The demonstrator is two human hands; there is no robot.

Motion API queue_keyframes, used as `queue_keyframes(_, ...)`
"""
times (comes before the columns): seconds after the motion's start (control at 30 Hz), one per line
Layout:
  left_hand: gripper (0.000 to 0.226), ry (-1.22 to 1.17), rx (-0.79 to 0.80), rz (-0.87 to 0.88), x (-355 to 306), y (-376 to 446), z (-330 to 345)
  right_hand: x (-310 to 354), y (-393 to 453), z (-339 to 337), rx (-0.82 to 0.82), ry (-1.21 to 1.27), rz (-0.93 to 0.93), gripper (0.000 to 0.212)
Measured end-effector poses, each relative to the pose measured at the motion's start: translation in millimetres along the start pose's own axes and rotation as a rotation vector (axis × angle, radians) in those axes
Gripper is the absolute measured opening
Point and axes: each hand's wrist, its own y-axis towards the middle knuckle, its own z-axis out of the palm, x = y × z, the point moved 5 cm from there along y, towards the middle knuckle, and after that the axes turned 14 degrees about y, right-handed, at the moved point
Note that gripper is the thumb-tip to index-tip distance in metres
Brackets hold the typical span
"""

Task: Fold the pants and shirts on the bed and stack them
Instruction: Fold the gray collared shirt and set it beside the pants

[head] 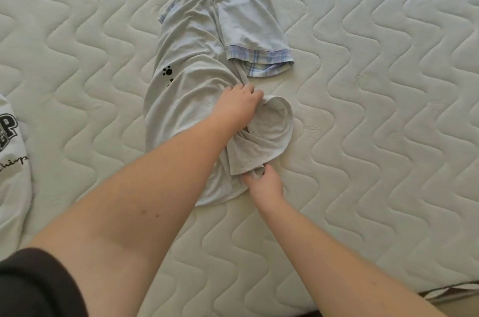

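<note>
Shirts (191,88): two | left hand (239,106) gripping one | right hand (264,182) fingers pinching hem

A pale quilted mattress (375,62) fills nearly the whole view, its stitching running in wavy zigzag lines; its near right corner shows a patterned edge trim (456,290). Beyond that corner lies a strip of brownish floor (458,307); a dark sleeve (33,288) sits at lower left.

Bright even daylight, soft shadows, slight blur, wide-angle bend at edges, no glare
</note>
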Motion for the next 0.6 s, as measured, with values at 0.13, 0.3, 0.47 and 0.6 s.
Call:
queue_keyframes(0.13,0.023,-0.094,-0.060,-0.061,7,-25,-6,-5,-3,-6,0.015,-0.079,-0.057,0.025)
queue_keyframes(0.3,0.022,-0.358,-0.311,-0.187,22,-92,-29,-14,-7,-51,-0.052,0.156,-0.020,0.015)
queue_keyframes(0.47,0.027,-0.416,-0.360,-0.272,21,-168,-34,-17,-21,-125,-0.080,0.069,-0.121,0.017)
queue_keyframes(0.6,0.031,-0.456,-0.299,-0.271,3,-225,-29,-21,-48,-173,-0.166,0.021,-0.174,0.022)
